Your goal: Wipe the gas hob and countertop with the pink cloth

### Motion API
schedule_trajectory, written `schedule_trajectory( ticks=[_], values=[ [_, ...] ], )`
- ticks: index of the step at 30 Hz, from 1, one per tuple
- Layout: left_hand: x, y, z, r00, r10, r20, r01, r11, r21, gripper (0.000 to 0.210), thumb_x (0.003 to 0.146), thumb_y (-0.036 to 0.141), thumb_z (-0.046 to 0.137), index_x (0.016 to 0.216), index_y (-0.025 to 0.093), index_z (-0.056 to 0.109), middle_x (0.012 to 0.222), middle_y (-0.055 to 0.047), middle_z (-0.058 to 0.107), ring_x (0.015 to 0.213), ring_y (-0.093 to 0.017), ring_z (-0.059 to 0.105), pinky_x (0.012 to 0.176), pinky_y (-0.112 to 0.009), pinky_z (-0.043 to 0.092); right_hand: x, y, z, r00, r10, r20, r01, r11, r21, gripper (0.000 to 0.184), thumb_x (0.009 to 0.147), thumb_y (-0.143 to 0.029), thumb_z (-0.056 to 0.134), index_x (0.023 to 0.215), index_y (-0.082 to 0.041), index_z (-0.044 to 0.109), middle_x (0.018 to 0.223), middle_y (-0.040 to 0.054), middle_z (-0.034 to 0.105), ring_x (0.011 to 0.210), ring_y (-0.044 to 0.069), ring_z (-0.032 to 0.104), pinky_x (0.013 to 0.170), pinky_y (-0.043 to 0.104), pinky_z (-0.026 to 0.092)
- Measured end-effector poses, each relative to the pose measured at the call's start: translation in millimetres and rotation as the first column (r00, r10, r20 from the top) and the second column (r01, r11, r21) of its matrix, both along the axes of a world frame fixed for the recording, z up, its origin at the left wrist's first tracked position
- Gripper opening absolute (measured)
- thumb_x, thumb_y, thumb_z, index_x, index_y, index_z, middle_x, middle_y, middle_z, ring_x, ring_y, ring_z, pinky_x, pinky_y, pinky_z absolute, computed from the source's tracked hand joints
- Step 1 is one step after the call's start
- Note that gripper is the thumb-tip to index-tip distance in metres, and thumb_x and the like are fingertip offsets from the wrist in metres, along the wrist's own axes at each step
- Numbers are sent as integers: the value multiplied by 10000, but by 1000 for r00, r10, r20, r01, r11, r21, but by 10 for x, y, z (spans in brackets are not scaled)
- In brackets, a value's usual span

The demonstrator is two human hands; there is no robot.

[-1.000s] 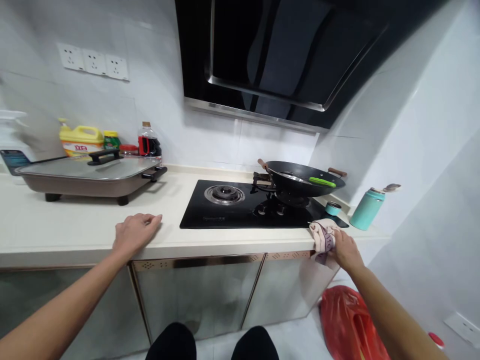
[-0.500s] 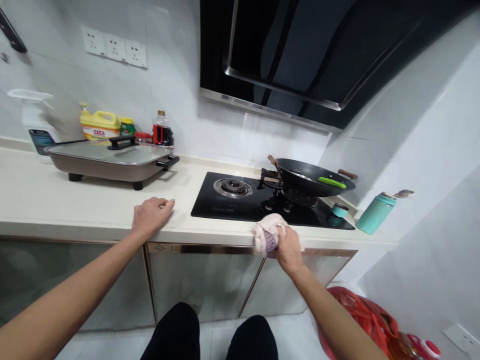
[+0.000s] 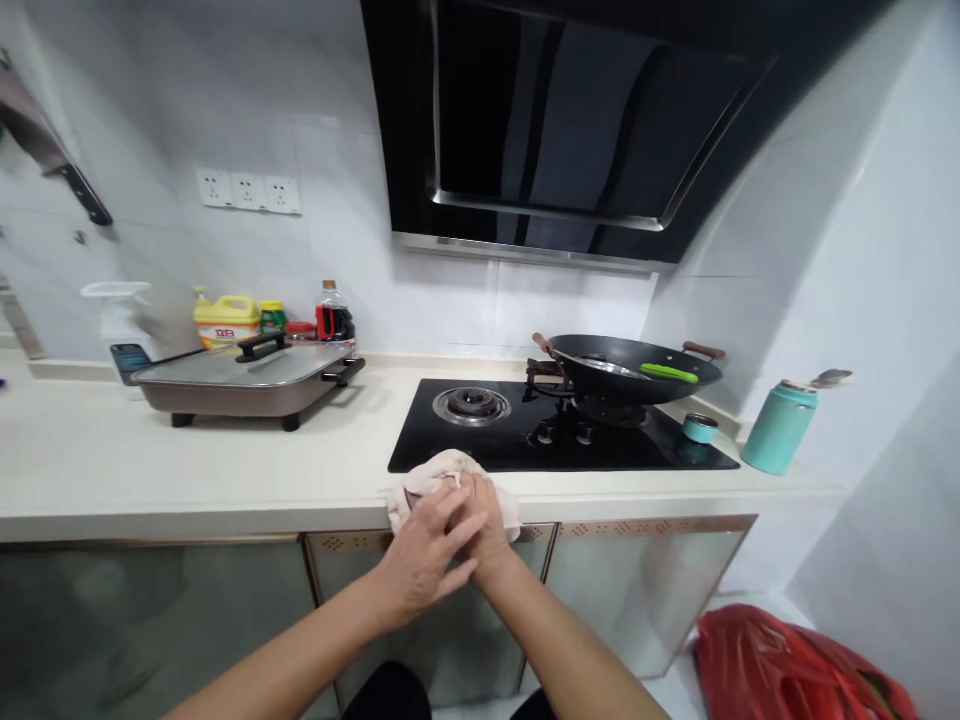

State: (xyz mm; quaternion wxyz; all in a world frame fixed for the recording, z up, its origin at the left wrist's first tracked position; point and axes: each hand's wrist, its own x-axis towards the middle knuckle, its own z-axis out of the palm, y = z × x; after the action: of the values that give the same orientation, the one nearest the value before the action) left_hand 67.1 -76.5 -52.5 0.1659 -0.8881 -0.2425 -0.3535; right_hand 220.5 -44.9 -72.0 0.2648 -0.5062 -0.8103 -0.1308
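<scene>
The right hand (image 3: 484, 515) is clutching a pale cloth (image 3: 450, 463) at the desk's (image 3: 300, 480) front edge; the left hand (image 3: 420, 562), fingers spread, is overlapping it. A loosening grip could be dropping the cloth.

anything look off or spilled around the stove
No spill shows. Two things look slightly odd: the left burner has no visible pan support, and a small turquoise cup sits on the hob near the wok rather than on the counter.
</scene>
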Motion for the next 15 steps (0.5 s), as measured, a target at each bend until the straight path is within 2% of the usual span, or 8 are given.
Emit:
schedule_trajectory(
  ticks=[3, 6, 7, 9, 10, 11, 13, 15],
  values=[
    [101, 58, -28, 992, 100, -75, -102, 994, -31, 753, 900, 604, 676, 1526, 237, 475, 1471, -180, 553, 1390, -366, 495, 1157, -548, 429, 237, -165, 114, 996, 80, -27, -81, 996, -33, 547, 951, -254, 599, 1478, -215, 456, 1449, 147, 561, 1340, 323, 526, 1134, 524, 440],
    [114, 92, 17, 961, 220, -167, -230, 972, -39, 811, 858, 584, 744, 1540, 251, 459, 1510, -188, 538, 1419, -393, 465, 1149, -580, 401, 836, -354, 197, 974, 227, -10, -228, 973, -34, 918, 755, -366, 829, 1553, -276, 383, 1699, 136, 261, 1564, 374, 241, 1233, 565, 331],
    [132, 80, 36, 943, 270, -194, -282, 959, -37, 779, 856, 524, 765, 1533, 279, 467, 1533, -178, 526, 1437, -397, 447, 1155, -598, 376, 1096, -402, 213, 981, 194, -21, -194, 981, -24, 921, 747, -374, 831, 1552, -307, 390, 1704, 129, 256, 1577, 387, 205, 1245, 629, 268],
    [203, 40, 71, 904, 364, -224, -381, 924, -36, 743, 841, 392, 793, 1513, 316, 485, 1557, -160, 514, 1455, -398, 427, 1166, -637, 318, 1646, -459, 230, 997, 62, -35, -63, 997, -35, 740, 840, -389, 737, 1518, -317, 448, 1660, 129, 358, 1563, 357, 269, 1245, 675, 204],
    [250, 22, 87, 888, 395, -235, -414, 910, -36, 745, 824, 340, 804, 1501, 315, 495, 1559, -159, 514, 1456, -400, 425, 1171, -650, 292, 1911, -471, 229, 998, -55, -38, 53, 997, -51, 632, 889, -401, 680, 1485, -302, 497, 1636, 142, 397, 1550, 351, 303, 1242, 676, 199],
    [300, 10, 100, 877, 414, -246, -435, 900, -35, 757, 799, 306, 818, 1488, 304, 507, 1555, -163, 517, 1454, -406, 425, 1173, -658, 274, 2153, -474, 223, 980, -196, -29, 193, 978, -85, 629, 891, -437, 677, 1477, -273, 517, 1628, 170, 404, 1548, 372, 305, 1235, 687, 193],
    [401, 10, 125, 861, 429, -272, -454, 890, -34, 792, 734, 286, 858, 1456, 271, 533, 1540, -180, 523, 1444, -433, 423, 1166, -664, 266, 2527, -465, 187, 920, -388, 50, 390, 901, -189, 792, 827, -488, 744, 1530, -246, 471, 1657, 203, 352, 1556, 422, 268, 1218, 703, 207],
    [496, 39, 147, 850, 434, -299, -462, 886, -27, 785, 678, 310, 894, 1394, 246, 578, 1513, -192, 534, 1441, -463, 410, 1159, -665, 271, 2727, -448, 129, 876, -462, 139, 482, 842, -240, 904, 793, -483, 770, 1585, -262, 395, 1690, 192, 296, 1566, 429, 239, 1211, 687, 236]
  ],
)
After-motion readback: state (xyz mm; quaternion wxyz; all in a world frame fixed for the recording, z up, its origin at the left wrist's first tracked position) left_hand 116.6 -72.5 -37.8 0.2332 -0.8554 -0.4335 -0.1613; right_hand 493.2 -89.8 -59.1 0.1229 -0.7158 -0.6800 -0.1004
